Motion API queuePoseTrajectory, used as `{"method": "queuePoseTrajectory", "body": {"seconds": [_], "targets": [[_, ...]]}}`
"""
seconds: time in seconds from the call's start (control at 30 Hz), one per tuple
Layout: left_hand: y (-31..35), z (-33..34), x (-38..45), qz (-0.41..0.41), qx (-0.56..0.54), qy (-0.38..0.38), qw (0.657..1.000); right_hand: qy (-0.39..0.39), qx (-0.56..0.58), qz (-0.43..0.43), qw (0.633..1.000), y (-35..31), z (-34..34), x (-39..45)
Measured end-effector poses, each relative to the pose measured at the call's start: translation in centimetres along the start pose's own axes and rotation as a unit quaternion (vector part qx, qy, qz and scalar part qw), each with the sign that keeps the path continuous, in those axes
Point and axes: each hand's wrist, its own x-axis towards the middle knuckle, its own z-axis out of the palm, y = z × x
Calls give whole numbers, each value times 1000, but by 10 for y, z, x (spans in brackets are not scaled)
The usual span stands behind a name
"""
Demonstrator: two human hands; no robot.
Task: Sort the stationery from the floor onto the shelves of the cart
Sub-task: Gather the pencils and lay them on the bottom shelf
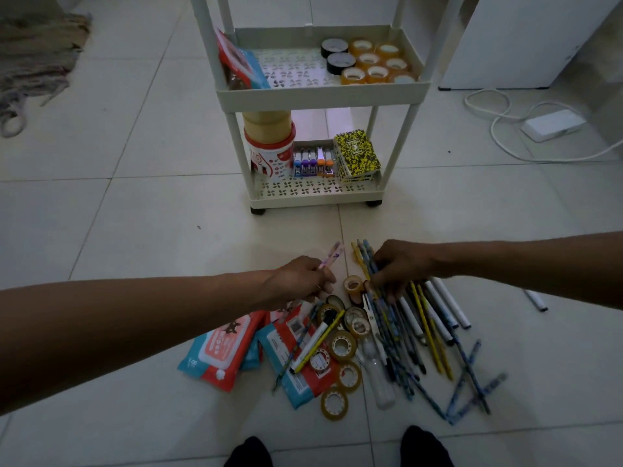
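Already the cart (pixel 322 96) at twelve o'clock is sorted by kind, tape rolls (pixel 369 60) together on its upper shelf, so the hands gather like with like. The left hand (pixel 298 281) pinches a pink pen (pixel 332 256), tip toward one o'clock, lifted clear of the pile, while the right hand (pixel 399 267) curls round a bundle of pencils (pixel 365 261), seemingly to carry them as one load. Remaining stationery (pixel 340 348) lies on the floor at six o'clock.
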Motion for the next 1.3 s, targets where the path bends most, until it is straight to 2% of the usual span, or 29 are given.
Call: {"method": "queuePoseTrajectory", "body": {"seconds": [0.13, 0.3, 0.5, 0.6, 0.77, 0.93, 1.13, 1.23, 1.3], "targets": [[8, -4, 3, -1, -54, 19, 998, 35, 134, -29, 990, 1, -4, -23], [7, 1, -11, -25, -117, -18, 993, 76, 282, -64, 954, 14, 26, -32], [-4, 20, -27, -51, -303, -47, 951, 86, 367, -61, 924, 23, 73, -28], [-8, 34, -29, -47, -320, -54, 945, 83, 362, -54, 927, 32, 84, -27], [-12, 46, -20, -28, -267, -34, 963, 104, 334, -44, 936, 35, 88, -25], [-14, 59, -19, -18, -263, -4, 965, 127, 346, -43, 929, 23, 91, -20], [-27, 57, -22, -23, -274, -39, 961, 44, 356, -87, 929, 17, 95, -17], [-33, 60, -25, -25, -262, -93, 960, 105, 278, -94, 950, 22, 91, -14], [-35, 65, -25, -24, -237, -94, 967, 155, 227, -89, 957, 26, 87, -11]]}}
